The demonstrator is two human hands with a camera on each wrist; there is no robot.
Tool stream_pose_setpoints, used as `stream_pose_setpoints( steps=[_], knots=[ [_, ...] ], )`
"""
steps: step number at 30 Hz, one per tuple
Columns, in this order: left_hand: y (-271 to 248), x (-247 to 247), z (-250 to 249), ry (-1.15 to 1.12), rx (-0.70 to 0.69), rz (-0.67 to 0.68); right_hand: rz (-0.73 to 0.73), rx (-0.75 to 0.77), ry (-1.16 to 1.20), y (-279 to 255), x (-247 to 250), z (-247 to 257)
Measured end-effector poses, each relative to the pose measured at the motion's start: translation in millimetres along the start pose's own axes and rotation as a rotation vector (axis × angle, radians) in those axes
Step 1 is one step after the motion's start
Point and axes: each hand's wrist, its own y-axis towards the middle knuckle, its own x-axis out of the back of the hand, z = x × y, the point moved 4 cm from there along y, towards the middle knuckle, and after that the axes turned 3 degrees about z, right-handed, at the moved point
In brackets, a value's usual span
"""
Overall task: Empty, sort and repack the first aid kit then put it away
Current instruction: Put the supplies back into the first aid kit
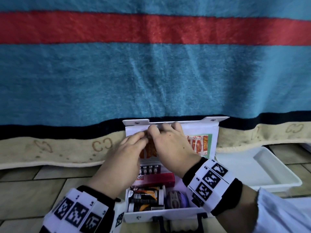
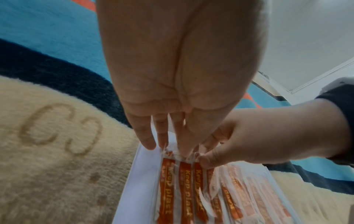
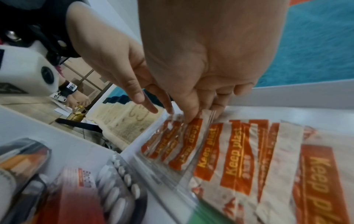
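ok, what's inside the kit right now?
In the kit: plasters, a blister pack, a red box, dark bottles and a purple item. The left hand and right hand cover part of the plasters.

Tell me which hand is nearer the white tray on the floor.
Right. The right hand works in the open kit's lid on the side facing the white tray; the left hand is beside it, farther from the tray. Both pinch the plaster strips.

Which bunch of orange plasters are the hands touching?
The left-hand bunch of orange-and-white "Keep plast" plaster strips, under both hands' fingertips. The other orange plaster bunch lies untouched to the right, beside green paper.
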Motion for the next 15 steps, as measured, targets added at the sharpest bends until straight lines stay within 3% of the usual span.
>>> stream_pose_setpoints(
  steps=[5, 11, 15],
  knots=[
    [-1, -1, 0, -0.037, 0.013, 0.006, -0.152, -0.102, 0.039, -4, 0, -9],
    [0, -2, 0, -0.029, 0.007, 0.006, 0.024, 0.009, 0.119, -2, 8, -12],
    [0, -1, -6, -0.013, 0.053, -0.012, -0.021, 0.008, 0.269, -29, 62, -38]
  ],
)
